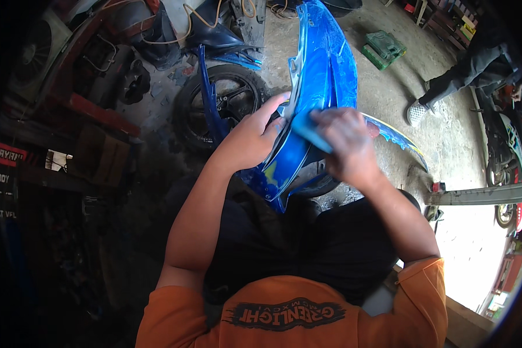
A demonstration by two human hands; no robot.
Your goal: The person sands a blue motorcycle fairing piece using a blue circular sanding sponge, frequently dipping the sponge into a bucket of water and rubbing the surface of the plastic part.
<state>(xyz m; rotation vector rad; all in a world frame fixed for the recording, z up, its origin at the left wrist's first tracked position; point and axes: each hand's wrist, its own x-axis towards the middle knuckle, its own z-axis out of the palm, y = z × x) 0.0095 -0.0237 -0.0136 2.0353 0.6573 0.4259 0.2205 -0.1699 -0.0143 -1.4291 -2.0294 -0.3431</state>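
Note:
A long blue motorcycle body panel (316,64) stands upright before my knees, its surface streaked with whitish smears. Near its lower end is a yellowish patch. My left hand (255,138) grips the panel's left edge, thumb and fingers around the rim; some fingertips are hidden behind it. Pressed against the panel's face is a light blue pad (308,131), held in my right hand (349,145). Motion smears the right fingers, and the pad's exact kind cannot be made out.
A black wheel (184,113) lies left of the panel, with a dark blue strip (207,95) over it. A curved blue piece (397,136) extends right. Beyond are a green case (384,49) and another person's leg (455,78). An orange hose (187,29) hangs at the back.

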